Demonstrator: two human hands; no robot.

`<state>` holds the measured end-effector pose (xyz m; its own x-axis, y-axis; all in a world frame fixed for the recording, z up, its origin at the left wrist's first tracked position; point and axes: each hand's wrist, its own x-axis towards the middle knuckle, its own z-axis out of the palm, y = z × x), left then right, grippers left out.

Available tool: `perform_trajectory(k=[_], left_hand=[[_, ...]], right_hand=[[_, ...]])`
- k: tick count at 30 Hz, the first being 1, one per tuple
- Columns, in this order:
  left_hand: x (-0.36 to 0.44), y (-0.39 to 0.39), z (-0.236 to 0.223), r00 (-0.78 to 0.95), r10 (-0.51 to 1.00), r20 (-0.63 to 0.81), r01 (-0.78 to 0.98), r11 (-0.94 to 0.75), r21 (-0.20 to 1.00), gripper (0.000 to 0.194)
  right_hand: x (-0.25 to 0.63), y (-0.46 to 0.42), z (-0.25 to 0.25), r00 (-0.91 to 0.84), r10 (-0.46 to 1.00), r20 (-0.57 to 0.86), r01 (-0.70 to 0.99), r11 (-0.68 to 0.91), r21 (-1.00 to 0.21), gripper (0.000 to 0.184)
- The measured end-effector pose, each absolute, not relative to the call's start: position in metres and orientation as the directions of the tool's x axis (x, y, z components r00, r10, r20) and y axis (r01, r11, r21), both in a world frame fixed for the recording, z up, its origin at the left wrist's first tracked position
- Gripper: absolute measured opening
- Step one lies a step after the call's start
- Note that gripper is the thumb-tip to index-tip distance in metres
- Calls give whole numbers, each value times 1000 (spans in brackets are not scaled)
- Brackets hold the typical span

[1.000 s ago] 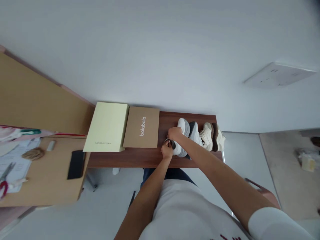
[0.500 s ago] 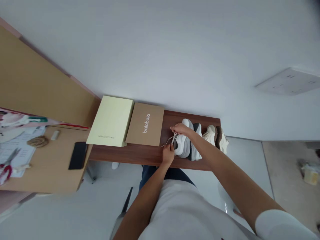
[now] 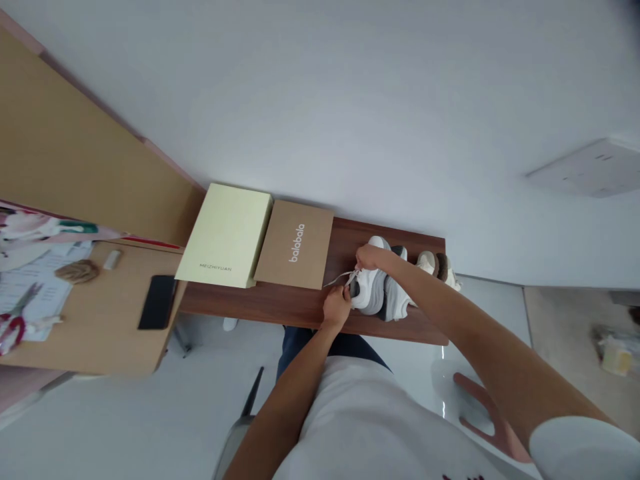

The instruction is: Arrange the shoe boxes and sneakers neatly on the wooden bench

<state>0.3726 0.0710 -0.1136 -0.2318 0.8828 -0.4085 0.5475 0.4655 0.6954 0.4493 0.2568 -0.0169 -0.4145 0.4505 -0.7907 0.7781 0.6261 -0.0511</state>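
A white and grey sneaker (image 3: 369,293) sits on the brown wooden bench (image 3: 280,305), its toe toward the wall. My left hand (image 3: 337,307) is closed by the heel opening and pinches a pale shoelace (image 3: 351,277). Over the front of the same shoe, my right hand (image 3: 371,258) is closed on the lace too. A loose lace end trails left toward the brown box. Right beside it stands a second white and grey sneaker (image 3: 397,300), partly covered by my right forearm. Beige and brown shoes (image 3: 427,261) stand farther right.
Two lidded boxes, one pale yellow (image 3: 227,233) and one brown (image 3: 295,243), occupy the bench's left part. On the desk (image 3: 110,340) at left lie a black phone (image 3: 157,302), red-handled scissors (image 3: 15,320) and papers. A wall runs behind the bench.
My right hand has shifted slightly right and stays on the lace. My left hand has hardly moved. The camera view has moved a little, and more of a pink object shows under my right arm.
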Motion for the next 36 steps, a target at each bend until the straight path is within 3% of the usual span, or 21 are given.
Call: perform_trajectory(k=[5, 12, 19, 27, 31, 34, 36], left_hand=[[374, 74, -112, -245, 875, -418, 482, 484, 730, 24], [371, 78, -108, -149, 909, -389, 609, 395, 688, 28], [365, 73, -105, -75, 917, -391, 683, 333, 651, 29], [365, 72, -106, -53, 875, -480, 671, 387, 632, 31], [362, 71, -102, -82, 841, -535, 559, 483, 674, 29], [358, 68, -101, -122, 823, -555, 384, 555, 738, 55], [356, 65, -104, -120, 815, -567, 279, 575, 769, 61]], right_hand=[[458, 253, -19, -480, 479, -735, 776, 622, -101, 34], [464, 250, -25, -488, 581, -652, 814, 572, -101, 36], [467, 249, -33, -406, 674, -617, 881, 468, -68, 43], [471, 248, -29, -271, 765, -584, 952, 305, -42, 38], [472, 253, -22, -312, 733, -605, 945, 305, -118, 38], [478, 255, -16, -341, 765, -547, 940, 292, -179, 40], [483, 248, -13, -321, 791, -521, 947, 273, -169, 42]])
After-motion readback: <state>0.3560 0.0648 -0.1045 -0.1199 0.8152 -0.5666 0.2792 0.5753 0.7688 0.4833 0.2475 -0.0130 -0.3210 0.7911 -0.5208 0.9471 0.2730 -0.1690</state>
